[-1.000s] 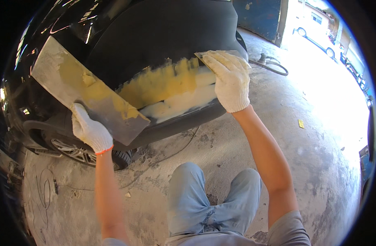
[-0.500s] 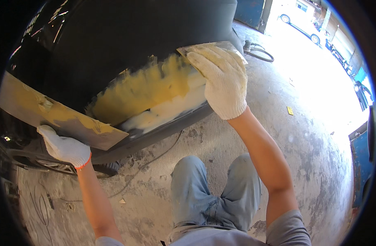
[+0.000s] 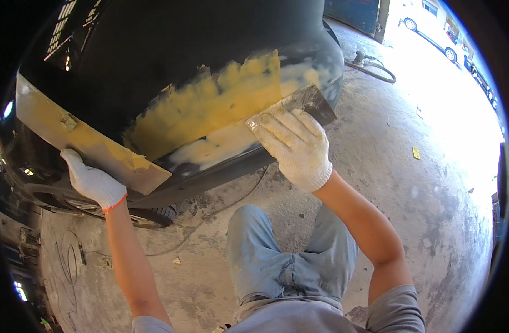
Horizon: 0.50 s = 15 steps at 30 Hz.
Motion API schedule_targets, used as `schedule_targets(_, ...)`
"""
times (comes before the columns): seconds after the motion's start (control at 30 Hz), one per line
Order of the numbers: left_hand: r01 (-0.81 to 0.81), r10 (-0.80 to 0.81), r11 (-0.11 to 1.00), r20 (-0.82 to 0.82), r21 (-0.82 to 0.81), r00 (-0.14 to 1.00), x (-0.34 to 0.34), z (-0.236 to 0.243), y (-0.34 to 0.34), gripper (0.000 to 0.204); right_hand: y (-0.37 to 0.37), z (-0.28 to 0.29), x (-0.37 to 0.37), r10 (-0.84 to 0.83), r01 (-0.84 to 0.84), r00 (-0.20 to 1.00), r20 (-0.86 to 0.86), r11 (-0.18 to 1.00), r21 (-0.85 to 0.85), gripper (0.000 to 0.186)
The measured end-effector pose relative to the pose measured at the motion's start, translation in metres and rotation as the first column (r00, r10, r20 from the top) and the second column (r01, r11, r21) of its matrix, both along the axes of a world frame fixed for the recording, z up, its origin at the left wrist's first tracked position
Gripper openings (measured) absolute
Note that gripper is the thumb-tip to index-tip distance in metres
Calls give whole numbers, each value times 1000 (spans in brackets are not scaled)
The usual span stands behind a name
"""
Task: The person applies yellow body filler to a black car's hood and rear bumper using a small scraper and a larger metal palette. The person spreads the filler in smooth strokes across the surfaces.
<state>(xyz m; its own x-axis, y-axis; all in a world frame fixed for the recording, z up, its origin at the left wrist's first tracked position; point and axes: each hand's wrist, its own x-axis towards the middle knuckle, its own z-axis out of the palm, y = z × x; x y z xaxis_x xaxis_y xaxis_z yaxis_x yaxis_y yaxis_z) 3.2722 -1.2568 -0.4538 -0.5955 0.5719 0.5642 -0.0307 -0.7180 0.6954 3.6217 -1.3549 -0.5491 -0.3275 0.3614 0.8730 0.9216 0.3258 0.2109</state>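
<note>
left hand (image 3: pixel 94 181) clamped on board (image 3: pixel 93 136), arm extended | right hand (image 3: pixel 296 149) clamped on spreader (image 3: pixel 311 102), elbow bent

White car (image 3: pixel 432 30): far right
Blue panel (image 3: pixel 353 14): far
Dark hose (image 3: pixel 371 72): far right, looped
Yellow scrap (image 3: pixel 416 152): right, on floor (image 3: pixel 426 222)

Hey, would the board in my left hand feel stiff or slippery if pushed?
The board is probably stiff: it extends well past your left hand without obvious drooping. Its yellow smears may feel slippery. Held near one edge, it might tip.
</note>
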Motion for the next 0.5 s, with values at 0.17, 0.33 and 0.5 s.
schedule_targets(0.17, 15, -15, 1000, -3, -9, 1000, 3, 1, -1, 65, -11, 22, 19, -34, 32, 996, -89, 999, -22, 35)
schedule_targets(0.33, -3, 3, 1000, 14, -14, 1000, 9, 3, -2, 63, 29, 65, 44, -35, 67, 984, -173, 981, 185, 30)
schedule_targets(0.5, -33, 33, 999, -62, -7, 998, 7, 2, -3, 62, 41, 67, 45, 71, -42, 987, -146, 980, 194, 26)
